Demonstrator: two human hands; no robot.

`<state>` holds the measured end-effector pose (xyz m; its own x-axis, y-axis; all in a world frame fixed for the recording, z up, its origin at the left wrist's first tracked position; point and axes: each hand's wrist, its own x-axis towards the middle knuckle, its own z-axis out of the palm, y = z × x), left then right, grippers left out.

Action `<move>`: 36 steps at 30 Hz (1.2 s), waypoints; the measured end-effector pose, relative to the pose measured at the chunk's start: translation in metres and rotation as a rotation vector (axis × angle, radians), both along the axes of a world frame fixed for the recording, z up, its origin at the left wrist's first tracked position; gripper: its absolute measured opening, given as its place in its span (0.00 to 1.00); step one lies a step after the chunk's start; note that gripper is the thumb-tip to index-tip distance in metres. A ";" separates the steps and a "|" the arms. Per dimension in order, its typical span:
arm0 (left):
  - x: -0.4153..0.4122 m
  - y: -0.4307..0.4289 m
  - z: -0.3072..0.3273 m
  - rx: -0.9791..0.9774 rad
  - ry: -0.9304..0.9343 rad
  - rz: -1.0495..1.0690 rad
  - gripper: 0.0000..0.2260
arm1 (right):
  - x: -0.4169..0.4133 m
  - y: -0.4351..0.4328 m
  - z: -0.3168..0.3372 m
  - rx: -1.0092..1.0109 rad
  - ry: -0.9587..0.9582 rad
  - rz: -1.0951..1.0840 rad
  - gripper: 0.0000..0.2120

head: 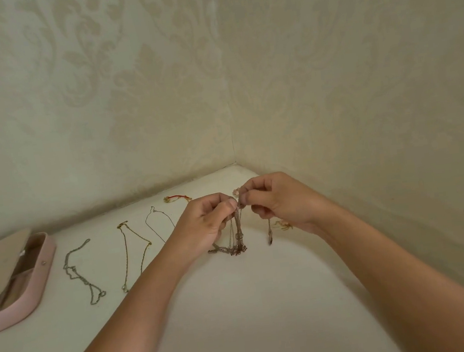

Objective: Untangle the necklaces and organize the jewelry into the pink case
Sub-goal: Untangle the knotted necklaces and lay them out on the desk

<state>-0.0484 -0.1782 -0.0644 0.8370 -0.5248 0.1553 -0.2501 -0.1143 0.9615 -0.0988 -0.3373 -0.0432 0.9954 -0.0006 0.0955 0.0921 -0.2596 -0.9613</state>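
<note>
Both hands meet above the far counter [242, 307]: left hand [204, 223] and right hand [278, 202] each pinch the tangled necklaces [237, 234], which hang straight down between them, tails touching the surface.

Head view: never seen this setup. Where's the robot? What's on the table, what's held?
No robot: a person works bare-handed, and the one picture comes from a wide-angle camera worn on their head, looking forward and down. The left hand and right hand meet over a white table in a wallpapered corner. The fingers of both pinch the top of a tangled bunch of necklaces, whose lower end rests on the table. Laid out to its left: a silver chain, a gold chain, a thin chain and a red bracelet. A pink case sits open at the far left. A small gold piece lies near the right wrist.
</note>
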 end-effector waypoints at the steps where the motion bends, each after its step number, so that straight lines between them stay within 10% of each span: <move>1: 0.000 0.001 0.000 0.003 -0.005 -0.006 0.12 | 0.001 -0.001 0.001 0.064 0.006 0.010 0.07; 14: -0.003 0.003 0.009 -0.292 0.252 -0.093 0.04 | 0.005 -0.003 0.004 0.539 0.042 0.072 0.08; 25: -0.006 0.004 0.013 -0.307 0.361 -0.049 0.17 | -0.001 -0.007 0.009 0.669 0.031 0.153 0.08; 36: -0.004 0.006 0.019 -0.480 0.463 0.028 0.09 | -0.002 -0.006 0.006 0.313 0.052 0.098 0.14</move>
<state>-0.0528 -0.1722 -0.0458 0.8855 -0.4645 -0.0128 0.1981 0.3524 0.9146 -0.1005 -0.3428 -0.0371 0.9958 0.0738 0.0551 0.0509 0.0565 -0.9971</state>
